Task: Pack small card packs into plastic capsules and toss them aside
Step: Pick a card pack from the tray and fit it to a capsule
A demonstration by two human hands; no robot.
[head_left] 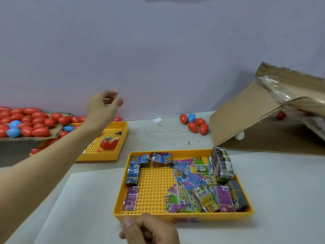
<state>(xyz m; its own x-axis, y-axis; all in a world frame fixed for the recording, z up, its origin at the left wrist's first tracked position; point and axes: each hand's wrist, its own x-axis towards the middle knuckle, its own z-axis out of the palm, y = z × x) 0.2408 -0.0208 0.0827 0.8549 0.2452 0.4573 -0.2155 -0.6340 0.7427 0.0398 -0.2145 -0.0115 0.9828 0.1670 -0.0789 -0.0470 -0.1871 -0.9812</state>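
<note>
We judge the toss under way: left hand (103,106) raised, fingertips pinching a red plastic capsule (121,103); right hand (149,229) curled, contents unclear, just short of the yellow pegged tray (153,187) of card packs (191,184); next, another pack.

Little print can be read here. The numeral 9 stands on a small white patch at the top of the purple card pack (131,198) lying along the left edge of the near yellow tray (184,214). A like numeral shows on the blue pack (133,174) just behind it, and another on the purple pack (225,198) by the tray's right side. Barcodes stand on the blue packs (140,159) at the tray's far left corner and on several loose packs (193,180) heaped in its right half. Bold yellow lettering on the blue packs and the fine print on the rest are too blurred to read.
</note>
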